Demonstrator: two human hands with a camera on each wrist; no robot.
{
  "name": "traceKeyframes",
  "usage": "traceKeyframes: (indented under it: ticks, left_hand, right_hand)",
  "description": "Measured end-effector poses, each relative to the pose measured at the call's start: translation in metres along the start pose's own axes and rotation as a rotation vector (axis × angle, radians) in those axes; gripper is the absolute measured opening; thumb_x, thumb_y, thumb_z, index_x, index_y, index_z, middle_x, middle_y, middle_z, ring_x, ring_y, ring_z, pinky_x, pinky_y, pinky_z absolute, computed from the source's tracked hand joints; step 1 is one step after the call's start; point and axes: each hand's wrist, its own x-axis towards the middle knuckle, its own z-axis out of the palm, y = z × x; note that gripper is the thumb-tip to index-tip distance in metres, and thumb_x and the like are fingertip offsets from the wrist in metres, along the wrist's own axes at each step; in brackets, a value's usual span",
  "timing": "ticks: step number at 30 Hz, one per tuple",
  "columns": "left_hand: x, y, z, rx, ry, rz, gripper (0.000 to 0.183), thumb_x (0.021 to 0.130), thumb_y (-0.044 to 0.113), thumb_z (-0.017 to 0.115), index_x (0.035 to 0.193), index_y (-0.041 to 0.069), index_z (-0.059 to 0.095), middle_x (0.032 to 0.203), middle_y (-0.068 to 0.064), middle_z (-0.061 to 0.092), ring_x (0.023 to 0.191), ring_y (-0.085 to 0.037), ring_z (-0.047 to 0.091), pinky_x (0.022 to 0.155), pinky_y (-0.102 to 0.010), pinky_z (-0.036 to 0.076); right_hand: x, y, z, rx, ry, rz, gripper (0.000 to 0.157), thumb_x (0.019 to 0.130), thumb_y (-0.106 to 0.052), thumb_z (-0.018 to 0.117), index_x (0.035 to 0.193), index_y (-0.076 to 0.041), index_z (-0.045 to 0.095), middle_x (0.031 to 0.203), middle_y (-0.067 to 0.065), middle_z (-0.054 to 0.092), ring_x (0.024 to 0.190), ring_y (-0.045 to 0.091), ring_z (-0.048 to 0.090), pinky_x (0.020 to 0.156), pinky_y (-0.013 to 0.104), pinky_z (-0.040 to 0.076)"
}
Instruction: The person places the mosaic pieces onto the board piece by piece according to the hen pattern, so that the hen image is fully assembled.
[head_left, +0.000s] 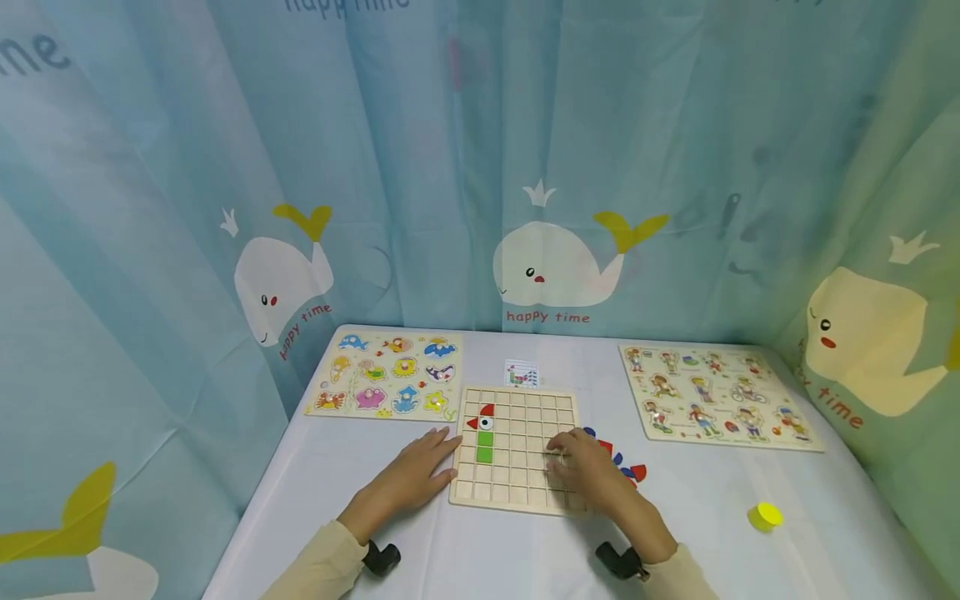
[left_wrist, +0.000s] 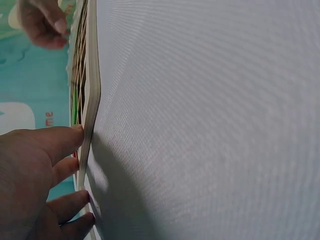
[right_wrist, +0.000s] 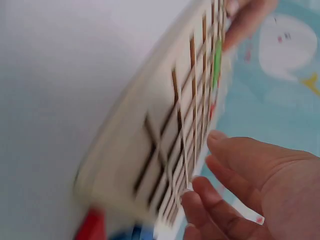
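A wooden grid board (head_left: 517, 492) lies on the white table. In its upper left cells sit a red triangle (head_left: 472, 423), a red curved piece (head_left: 487, 410), a white tile with an eye (head_left: 486, 423) and green squares (head_left: 485, 447) below. My left hand (head_left: 412, 473) rests against the board's left edge, fingers extended. Over the board's right side hovers my right hand (head_left: 588, 471), its fingers loosely bent, with nothing visible between them in the right wrist view. Beside that hand, partly hidden by it, lie loose pieces, including a red one (head_left: 638, 473) and a blue one (head_left: 618, 459).
A small picture card (head_left: 521, 374) lies behind the grid board. A sea-animal puzzle board (head_left: 386, 406) is at the back left, a puzzle board with figures (head_left: 720, 392) at the back right. A yellow cylinder (head_left: 766, 517) stands at the right. Curtains (head_left: 435, 167) surround the table.
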Motion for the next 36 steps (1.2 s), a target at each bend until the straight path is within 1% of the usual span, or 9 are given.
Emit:
traceKeyframes:
  ticks: [2, 7, 12, 15, 19, 24, 28, 31, 36]
  left_hand:
    - [0.0, 0.0, 0.0, 0.003, 0.002, 0.001, 0.057, 0.107, 0.032, 0.061, 0.159, 0.012, 0.048, 0.169, -0.017, 0.037, 0.158, -0.04, 0.031, 0.127, -0.059, 0.03]
    - [0.0, 0.0, 0.0, 0.001, -0.003, 0.0, 0.057, 0.107, 0.032, 0.061, 0.16, 0.012, 0.047, 0.169, -0.017, 0.037, 0.158, -0.04, 0.031, 0.128, -0.058, 0.03]
    - [-0.001, 0.0, 0.0, 0.002, -0.007, -0.009, 0.058, 0.107, 0.033, 0.061, 0.16, 0.013, 0.047, 0.169, -0.016, 0.036, 0.158, -0.039, 0.03, 0.128, -0.058, 0.029]
    - [-0.002, 0.0, -0.001, 0.002, -0.01, -0.015, 0.058, 0.107, 0.033, 0.06, 0.16, 0.014, 0.047, 0.17, -0.016, 0.036, 0.159, -0.039, 0.03, 0.128, -0.058, 0.029]
    - [-0.002, 0.001, 0.0, -0.003, -0.016, -0.016, 0.058, 0.108, 0.033, 0.06, 0.161, 0.014, 0.046, 0.17, -0.016, 0.035, 0.159, -0.039, 0.029, 0.128, -0.058, 0.028]
    - [-0.002, 0.001, -0.001, 0.003, -0.011, -0.018, 0.058, 0.108, 0.034, 0.059, 0.161, 0.014, 0.046, 0.17, -0.016, 0.035, 0.159, -0.039, 0.029, 0.129, -0.058, 0.028]
    - [-0.002, 0.001, 0.0, 0.009, -0.011, -0.015, 0.058, 0.108, 0.035, 0.059, 0.161, 0.014, 0.046, 0.17, -0.016, 0.035, 0.159, -0.039, 0.029, 0.128, -0.057, 0.028]
    - [-0.002, 0.001, 0.0, 0.006, -0.011, -0.012, 0.058, 0.108, 0.034, 0.06, 0.161, 0.014, 0.046, 0.17, -0.016, 0.035, 0.159, -0.039, 0.03, 0.128, -0.058, 0.029]
    - [-0.002, 0.002, 0.0, -0.003, -0.009, -0.006, 0.057, 0.108, 0.032, 0.06, 0.16, 0.012, 0.047, 0.169, -0.017, 0.036, 0.158, -0.04, 0.03, 0.128, -0.059, 0.029]
  right_hand:
    - [-0.007, 0.011, -0.011, 0.0, -0.012, 0.039, 0.018, 0.093, -0.007, 0.079, 0.11, -0.008, 0.071, 0.108, 0.008, 0.065, 0.098, 0.025, 0.063, 0.084, 0.046, 0.055]
    - [-0.027, 0.036, -0.031, -0.074, -0.06, 0.163, 0.024, 0.091, -0.007, 0.08, 0.112, -0.003, 0.069, 0.107, 0.012, 0.061, 0.092, 0.024, 0.059, 0.079, 0.045, 0.055]
    - [-0.039, 0.052, -0.039, -0.112, -0.101, 0.251, 0.025, 0.09, -0.005, 0.08, 0.11, 0.001, 0.067, 0.106, 0.014, 0.061, 0.094, 0.026, 0.06, 0.084, 0.051, 0.056]
    - [-0.044, 0.057, -0.039, -0.119, -0.104, 0.287, 0.022, 0.091, -0.003, 0.077, 0.11, 0.0, 0.068, 0.105, 0.013, 0.061, 0.093, 0.026, 0.06, 0.085, 0.051, 0.056]
    - [-0.049, 0.065, -0.037, -0.125, -0.079, 0.3, 0.018, 0.091, -0.001, 0.074, 0.109, -0.001, 0.068, 0.102, 0.011, 0.062, 0.091, 0.024, 0.061, 0.083, 0.051, 0.056]
    - [-0.051, 0.074, -0.035, -0.099, -0.082, 0.286, 0.022, 0.093, -0.003, 0.074, 0.114, -0.001, 0.067, 0.099, 0.01, 0.063, 0.088, 0.024, 0.064, 0.082, 0.052, 0.058]
    - [-0.05, 0.075, -0.034, -0.097, -0.09, 0.269, 0.025, 0.094, -0.004, 0.075, 0.118, -0.001, 0.067, 0.096, 0.008, 0.064, 0.086, 0.021, 0.063, 0.08, 0.048, 0.058]
    - [-0.051, 0.075, -0.033, -0.109, -0.079, 0.247, 0.027, 0.095, -0.006, 0.076, 0.119, -0.001, 0.067, 0.094, 0.006, 0.063, 0.084, 0.019, 0.059, 0.076, 0.043, 0.056]
    - [-0.052, 0.074, -0.03, -0.13, -0.039, 0.212, 0.021, 0.094, -0.004, 0.076, 0.113, -0.005, 0.07, 0.093, 0.007, 0.061, 0.083, 0.018, 0.058, 0.074, 0.04, 0.054]
